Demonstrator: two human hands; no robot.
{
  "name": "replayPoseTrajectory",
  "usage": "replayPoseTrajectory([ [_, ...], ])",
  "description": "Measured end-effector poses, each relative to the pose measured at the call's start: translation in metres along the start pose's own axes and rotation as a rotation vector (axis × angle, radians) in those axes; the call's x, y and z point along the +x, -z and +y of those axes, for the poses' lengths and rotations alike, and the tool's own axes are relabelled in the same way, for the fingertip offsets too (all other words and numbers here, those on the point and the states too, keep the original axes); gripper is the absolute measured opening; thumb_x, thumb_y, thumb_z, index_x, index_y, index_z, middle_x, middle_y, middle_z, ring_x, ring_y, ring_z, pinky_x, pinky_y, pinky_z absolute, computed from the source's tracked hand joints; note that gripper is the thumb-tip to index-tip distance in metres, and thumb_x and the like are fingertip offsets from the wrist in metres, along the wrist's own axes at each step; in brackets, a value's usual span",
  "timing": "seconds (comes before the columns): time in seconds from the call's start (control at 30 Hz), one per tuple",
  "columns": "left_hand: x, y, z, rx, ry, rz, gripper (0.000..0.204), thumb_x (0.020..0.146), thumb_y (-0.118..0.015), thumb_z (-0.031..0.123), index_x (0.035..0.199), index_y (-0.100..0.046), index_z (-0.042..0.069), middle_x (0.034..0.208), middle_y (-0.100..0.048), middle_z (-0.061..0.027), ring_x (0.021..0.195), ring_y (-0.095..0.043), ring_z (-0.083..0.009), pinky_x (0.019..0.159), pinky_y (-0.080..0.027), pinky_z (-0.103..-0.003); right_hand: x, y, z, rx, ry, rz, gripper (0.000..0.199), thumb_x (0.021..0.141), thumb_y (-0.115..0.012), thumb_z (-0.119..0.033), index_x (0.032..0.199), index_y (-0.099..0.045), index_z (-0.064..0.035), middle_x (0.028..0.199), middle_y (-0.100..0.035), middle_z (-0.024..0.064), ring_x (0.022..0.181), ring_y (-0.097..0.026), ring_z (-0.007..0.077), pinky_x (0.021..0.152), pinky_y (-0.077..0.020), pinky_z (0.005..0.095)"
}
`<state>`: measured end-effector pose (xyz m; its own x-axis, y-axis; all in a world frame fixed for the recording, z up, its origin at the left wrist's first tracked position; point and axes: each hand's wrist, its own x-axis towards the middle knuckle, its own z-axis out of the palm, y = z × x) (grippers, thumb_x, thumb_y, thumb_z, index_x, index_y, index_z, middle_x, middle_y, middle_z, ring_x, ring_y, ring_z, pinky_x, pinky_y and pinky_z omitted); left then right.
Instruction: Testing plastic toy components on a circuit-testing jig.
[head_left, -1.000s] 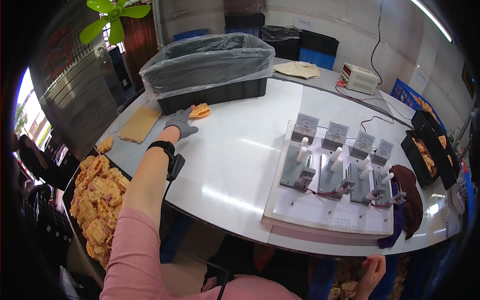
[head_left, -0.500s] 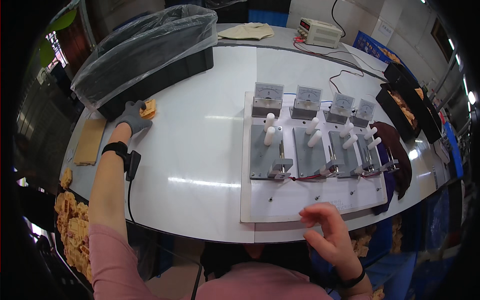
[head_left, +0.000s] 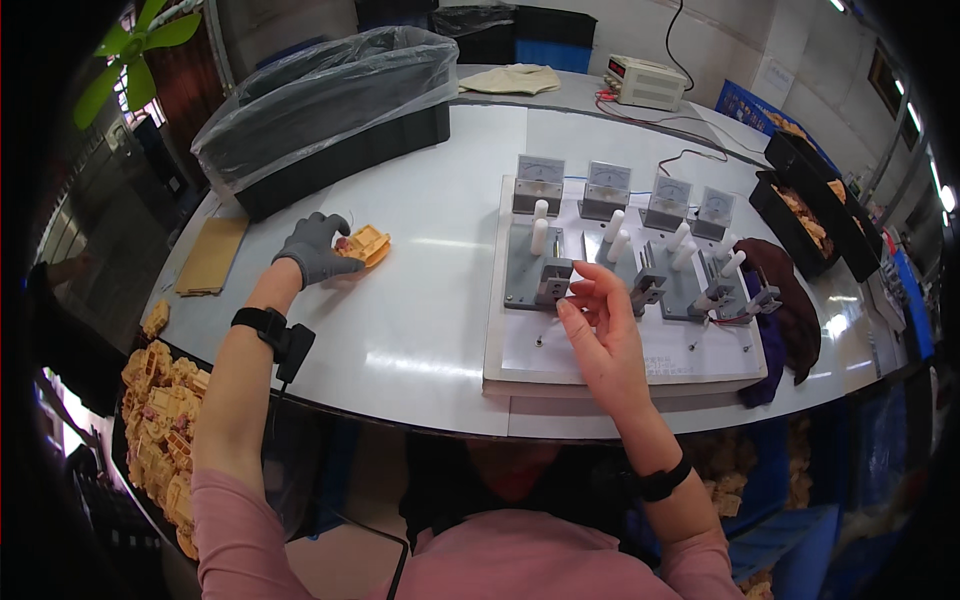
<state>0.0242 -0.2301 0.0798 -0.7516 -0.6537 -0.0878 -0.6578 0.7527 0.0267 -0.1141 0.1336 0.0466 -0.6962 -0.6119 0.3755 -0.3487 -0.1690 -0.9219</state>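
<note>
My left hand [head_left: 318,250], in a grey glove, holds a yellow-orange molded plastic part [head_left: 366,246] by its left side, over the left half of the white table. A small reddish piece shows on the part near the fingers. My bare right hand [head_left: 605,335] is beside the leftmost grey clamp block [head_left: 554,282] on a test fixture [head_left: 500,365]. Its thumb and index finger are curved and apart, close to the block's right edge; whether they touch it I cannot tell. Several analog meters [head_left: 540,180] and white upright handles [head_left: 539,236] stand on the fixture.
A black bin [head_left: 350,158] lined with clear plastic stands at the back left. Near it lies a cardboard piece [head_left: 212,258]. Many similar parts [head_left: 165,430] are heaped at the lower left. A power supply [head_left: 645,82] sits behind; black trays [head_left: 795,215] stand at the right.
My left hand has moved right, away from the bin, with the plastic part. My right hand has moved forward and left from the fixture's front edge to the leftmost clamp. The view has shifted.
</note>
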Motion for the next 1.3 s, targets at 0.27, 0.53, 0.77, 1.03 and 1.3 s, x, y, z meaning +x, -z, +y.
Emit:
replayPoseTrajectory([
  [0.27, -0.005, -0.044, 0.010, -0.379, -0.016, 0.008, 0.068, 0.074, -0.066, 0.027, 0.139, -0.044, 0.020, 0.137, -0.040, -0.0195, 0.121, -0.049, -0.0300, 0.105, -0.040, -0.035, -0.002, -0.003, 0.006, -0.040, 0.139, 0.088, 0.027, 0.090, -0.058, -0.005, 0.116, -0.052, -0.0047, 0.099, -0.056, 0.0041, 0.087, -0.054, 0.0119, 0.078, -0.0454, 0.0262],
  [0.53, -0.059, 0.003, 0.077, -1.467, -0.012, -0.175, 0.062, 0.081, -0.072, 0.021, 0.134, -0.043, 0.013, 0.103, -0.053, -0.0026, 0.085, -0.056, -0.0087, 0.067, -0.048, -0.024, -0.003, -0.003, 0.001, -0.001, 0.127, 0.122, 0.027, 0.091, -0.054, -0.005, 0.118, -0.053, -0.0045, 0.103, -0.059, 0.0074, 0.089, -0.055, 0.0133, 0.077, -0.0470, 0.0267],
  [0.77, -0.086, 0.012, 0.113, -2.048, -0.198, -0.404, 0.052, 0.087, -0.069, 0.029, 0.128, -0.043, 0.010, 0.101, -0.048, -0.0058, 0.087, -0.052, -0.0111, 0.072, -0.050, -0.022, -0.002, -0.002, 0.000, -0.023, 0.164, 0.042, 0.033, 0.092, -0.057, -0.009, 0.125, -0.055, -0.0057, 0.108, -0.058, 0.0090, 0.096, -0.057, 0.0145, 0.083, -0.0467, 0.0272],
  [1.03, -0.065, 0.005, 0.122, -2.292, -0.074, -0.554, 0.031, 0.093, -0.055, 0.030, 0.113, -0.053, 0.005, 0.096, -0.056, -0.0070, 0.083, -0.058, -0.0183, 0.067, -0.054, -0.026, 0.001, -0.005, -0.004, 0.010, 0.108, 0.010, 0.034, 0.093, -0.058, -0.010, 0.126, -0.055, -0.0054, 0.107, -0.060, 0.0096, 0.095, -0.060, 0.0160, 0.084, -0.0491, 0.0283],
  [1.3, -0.058, 0.012, 0.131, -2.191, -0.189, -0.407, 0.042, 0.088, -0.061, 0.016, 0.128, -0.050, 0.013, 0.105, -0.056, -0.0066, 0.085, -0.057, -0.0168, 0.071, -0.054, -0.026, -0.001, -0.007, -0.005, 0.049, 0.109, 0.007, 0.034, 0.091, -0.060, -0.010, 0.124, -0.056, -0.0049, 0.100, -0.062, 0.0090, 0.091, -0.061, 0.0157, 0.082, -0.0494, 0.0277],
])
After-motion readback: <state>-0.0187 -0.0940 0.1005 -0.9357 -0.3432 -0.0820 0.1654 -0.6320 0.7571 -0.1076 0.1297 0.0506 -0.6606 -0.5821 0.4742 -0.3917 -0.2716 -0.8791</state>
